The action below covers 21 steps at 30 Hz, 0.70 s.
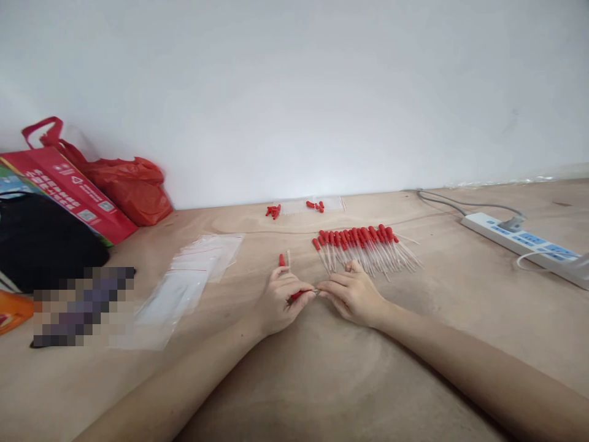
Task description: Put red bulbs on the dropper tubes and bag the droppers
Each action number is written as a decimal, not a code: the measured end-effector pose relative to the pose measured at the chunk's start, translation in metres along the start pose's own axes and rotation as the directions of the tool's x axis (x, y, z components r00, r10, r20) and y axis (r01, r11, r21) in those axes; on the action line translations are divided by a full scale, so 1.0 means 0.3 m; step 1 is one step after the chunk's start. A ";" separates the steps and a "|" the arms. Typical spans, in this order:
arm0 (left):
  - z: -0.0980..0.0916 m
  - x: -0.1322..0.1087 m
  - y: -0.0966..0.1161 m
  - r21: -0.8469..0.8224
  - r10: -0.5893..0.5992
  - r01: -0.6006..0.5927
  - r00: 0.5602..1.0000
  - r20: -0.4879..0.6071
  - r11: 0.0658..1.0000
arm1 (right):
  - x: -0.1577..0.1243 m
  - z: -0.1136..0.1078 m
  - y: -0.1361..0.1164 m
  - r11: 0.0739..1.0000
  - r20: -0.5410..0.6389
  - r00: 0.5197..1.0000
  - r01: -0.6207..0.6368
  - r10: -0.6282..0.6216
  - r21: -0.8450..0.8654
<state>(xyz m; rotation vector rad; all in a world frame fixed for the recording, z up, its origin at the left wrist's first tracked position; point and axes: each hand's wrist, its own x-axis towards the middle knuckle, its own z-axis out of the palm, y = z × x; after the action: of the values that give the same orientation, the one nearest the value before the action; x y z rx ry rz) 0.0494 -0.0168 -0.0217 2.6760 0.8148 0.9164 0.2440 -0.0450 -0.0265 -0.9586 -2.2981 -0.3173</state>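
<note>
My left hand (286, 298) is closed around a red rubber bulb (297, 295), which shows between thumb and fingers. Fingertip to fingertip with it, my right hand (352, 293) pinches a thin clear dropper tube (316, 291), mostly hidden by the fingers. Its end meets the bulb at the left fingertips; how far in it sits I cannot tell. Just beyond my left hand lie a loose red bulb (282, 260) and a clear tube (288, 258). Past my right hand, several droppers with red bulbs (363, 238) lie in a row, tubes pointing towards me.
Two small groups of red bulbs (273, 212) lie near the wall by a clear bag (335, 204). Flat zip bags (184, 276) overlap on the left. Red bags (133, 187) and a black bag (46, 239) stand farther left. A power strip (519, 245) with cables lies right.
</note>
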 end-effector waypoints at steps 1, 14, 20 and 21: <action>-0.001 0.000 0.001 -0.015 -0.016 0.016 1.000 0.005 1.000 | 0.000 -0.001 -0.003 1.000 -0.005 1.000 0.008 -0.008 -0.014; -0.024 0.014 -0.143 0.089 -0.343 0.401 0.863 -0.371 0.912 | 0.047 0.029 0.127 0.762 -0.018 0.774 -0.619 0.633 0.189; -0.014 0.004 -0.181 0.067 -0.441 0.487 0.834 -0.331 0.871 | 0.110 0.068 0.201 0.661 0.012 0.662 -0.750 0.750 0.026; -0.012 0.003 -0.186 0.057 -0.457 0.500 0.827 -0.327 0.864 | 0.114 0.075 0.202 0.661 0.011 0.661 -0.750 0.750 -0.013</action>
<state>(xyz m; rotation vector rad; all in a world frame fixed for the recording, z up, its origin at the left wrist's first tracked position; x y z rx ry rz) 0.0233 0.0300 -0.0380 2.2699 1.5882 1.1746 0.2581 0.0267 -0.0234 -1.8122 -1.6937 0.0472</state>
